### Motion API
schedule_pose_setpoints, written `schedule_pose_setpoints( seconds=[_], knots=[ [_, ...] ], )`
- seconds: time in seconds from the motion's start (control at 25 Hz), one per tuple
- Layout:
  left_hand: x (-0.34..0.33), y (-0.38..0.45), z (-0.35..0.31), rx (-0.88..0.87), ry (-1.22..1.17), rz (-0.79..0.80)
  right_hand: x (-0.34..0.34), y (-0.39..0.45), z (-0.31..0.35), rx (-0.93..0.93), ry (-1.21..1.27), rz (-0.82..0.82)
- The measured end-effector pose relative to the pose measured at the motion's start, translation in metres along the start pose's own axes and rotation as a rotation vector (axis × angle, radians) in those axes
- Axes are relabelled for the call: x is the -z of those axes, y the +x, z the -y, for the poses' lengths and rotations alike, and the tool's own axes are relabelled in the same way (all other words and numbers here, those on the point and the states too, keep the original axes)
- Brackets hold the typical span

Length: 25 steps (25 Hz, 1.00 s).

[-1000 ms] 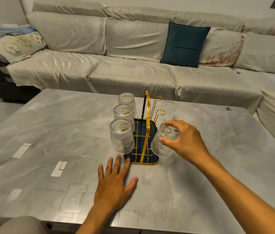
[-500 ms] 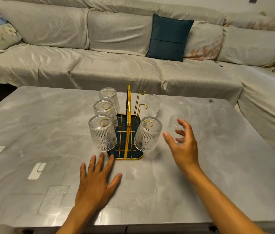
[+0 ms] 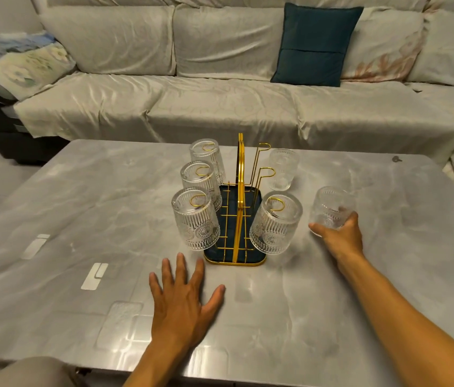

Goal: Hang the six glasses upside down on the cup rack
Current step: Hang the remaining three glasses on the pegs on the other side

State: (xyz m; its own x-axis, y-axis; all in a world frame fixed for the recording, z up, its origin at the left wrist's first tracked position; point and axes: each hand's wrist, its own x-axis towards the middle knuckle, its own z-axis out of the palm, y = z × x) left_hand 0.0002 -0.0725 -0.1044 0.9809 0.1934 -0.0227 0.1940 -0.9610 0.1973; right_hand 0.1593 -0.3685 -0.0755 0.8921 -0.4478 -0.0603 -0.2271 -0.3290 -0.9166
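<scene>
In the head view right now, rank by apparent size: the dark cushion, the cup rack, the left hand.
1. dark cushion
2. cup rack
3. left hand
Rack and hand look close; the hand's nearness to the camera makes that order unsure.

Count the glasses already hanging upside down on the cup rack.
4. Three hang on the cup rack's left side: far glass, middle glass, near glass. One hangs on the near right hook. Two right hooks are empty; none appear hidden.

Right hand (image 3: 341, 236) grips an upright glass (image 3: 331, 209) beside the cup rack (image 3: 238, 219).
</scene>
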Motion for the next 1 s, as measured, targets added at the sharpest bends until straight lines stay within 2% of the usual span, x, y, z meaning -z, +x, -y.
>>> schedule_pose_setpoints(
  seconds=[0.16, 0.28, 0.44, 0.56, 1.0],
  knots=[
    [-0.001, 0.001, -0.001, 0.008, 0.013, -0.011, 0.022, -0.007, 0.019, 0.118, 0.011, 0.08],
    [-0.001, 0.001, 0.0, -0.007, 0.03, -0.007, 0.047, -0.013, 0.06, 0.258, 0.023, 0.174],
    [0.003, -0.001, -0.001, -0.011, -0.003, -0.012, 0.079, -0.018, 0.137, 0.318, 0.161, 0.112],
    [0.002, -0.001, 0.0, -0.013, -0.001, 0.011, 0.076, -0.027, 0.178, 0.339, 0.17, 0.145],
    [-0.003, 0.005, 0.001, 0.019, 0.019, 0.047, -0.001, -0.038, 0.208, 0.654, -0.389, 0.155]
  ],
)
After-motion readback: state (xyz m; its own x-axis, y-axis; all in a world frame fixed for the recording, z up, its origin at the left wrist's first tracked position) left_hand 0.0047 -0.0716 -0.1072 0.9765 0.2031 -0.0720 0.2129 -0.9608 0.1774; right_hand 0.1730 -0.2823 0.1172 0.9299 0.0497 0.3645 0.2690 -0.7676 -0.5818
